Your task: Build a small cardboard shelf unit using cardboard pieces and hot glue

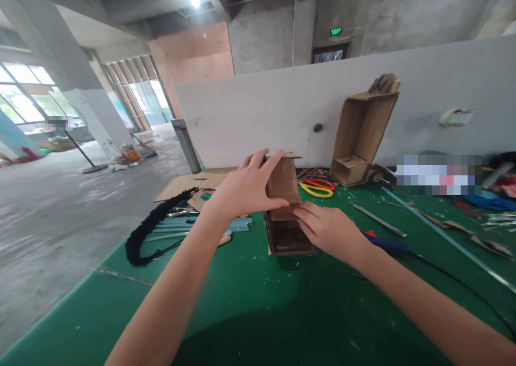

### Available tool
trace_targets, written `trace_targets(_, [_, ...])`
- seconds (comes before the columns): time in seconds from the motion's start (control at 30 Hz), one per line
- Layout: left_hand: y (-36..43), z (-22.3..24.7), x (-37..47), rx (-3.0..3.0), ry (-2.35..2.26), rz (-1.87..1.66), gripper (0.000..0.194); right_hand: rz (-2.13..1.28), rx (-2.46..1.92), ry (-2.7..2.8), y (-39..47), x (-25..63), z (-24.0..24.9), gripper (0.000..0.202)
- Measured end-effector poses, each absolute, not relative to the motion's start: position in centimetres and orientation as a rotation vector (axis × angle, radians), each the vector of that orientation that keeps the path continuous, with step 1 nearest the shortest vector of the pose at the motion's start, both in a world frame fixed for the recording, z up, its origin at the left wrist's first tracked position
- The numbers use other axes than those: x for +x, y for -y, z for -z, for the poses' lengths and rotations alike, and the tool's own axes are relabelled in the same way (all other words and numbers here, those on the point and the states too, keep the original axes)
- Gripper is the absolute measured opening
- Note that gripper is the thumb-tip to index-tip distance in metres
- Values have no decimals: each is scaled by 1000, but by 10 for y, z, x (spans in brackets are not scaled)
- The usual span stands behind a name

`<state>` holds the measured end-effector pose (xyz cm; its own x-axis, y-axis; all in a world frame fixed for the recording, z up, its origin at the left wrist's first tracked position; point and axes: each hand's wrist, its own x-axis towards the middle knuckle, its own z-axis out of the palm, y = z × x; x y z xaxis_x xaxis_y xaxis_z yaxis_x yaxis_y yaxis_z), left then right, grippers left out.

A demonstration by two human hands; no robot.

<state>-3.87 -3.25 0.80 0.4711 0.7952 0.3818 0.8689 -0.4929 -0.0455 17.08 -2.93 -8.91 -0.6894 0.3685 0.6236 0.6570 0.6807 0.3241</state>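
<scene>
A small brown cardboard box stands upright on the green tabletop, with an open compartment at its lower front. My left hand steadies it from the left, fingers spread along the upper side and thumb lying across the front panel. On the right edge, just above the compartment, my right hand pinches the cardboard with fingers pressed together. The exact spot between those right fingertips is hidden. Behind the box to the right lie scissors with red and yellow handles.
A taller cardboard piece stands at the back by a white partition. To the left are a black fuzzy strip, blue glue sticks and flat cardboard. On the right, a dark cable and a metal strip lie on the table.
</scene>
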Motion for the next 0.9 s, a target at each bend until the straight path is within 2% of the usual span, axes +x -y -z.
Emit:
trace_targets(0.17, [31, -8, -43, -2472, 1454, 425, 105, 779, -780, 2317, 29, 169, 89, 17])
trace_targets(0.37, [33, -8, -43, -2517, 1342, 465, 104, 815, -807, 2137, 25, 161, 74, 18])
trace_targets(0.43, [35, -7, -40, -2503, 1296, 489, 97, 806, -834, 2060, 22, 158, 64, 16])
trace_targets(0.53, [37, -6, -33, -2432, 1270, 525, 71, 728, -856, 1945, 18, 155, 52, 13])
trace_targets(0.6, [37, -5, -28, -2366, 1285, 548, 56, 647, -872, 1876, 15, 153, 46, 11])
trace_targets(0.73, [36, -4, -21, -2243, 1354, 570, 46, 416, -908, 1736, 14, 152, 43, 14])
trace_targets(0.9, [33, -1, -21, -2175, 1359, 600, 43, -263, -1026, 1445, 24, 164, 66, 16])
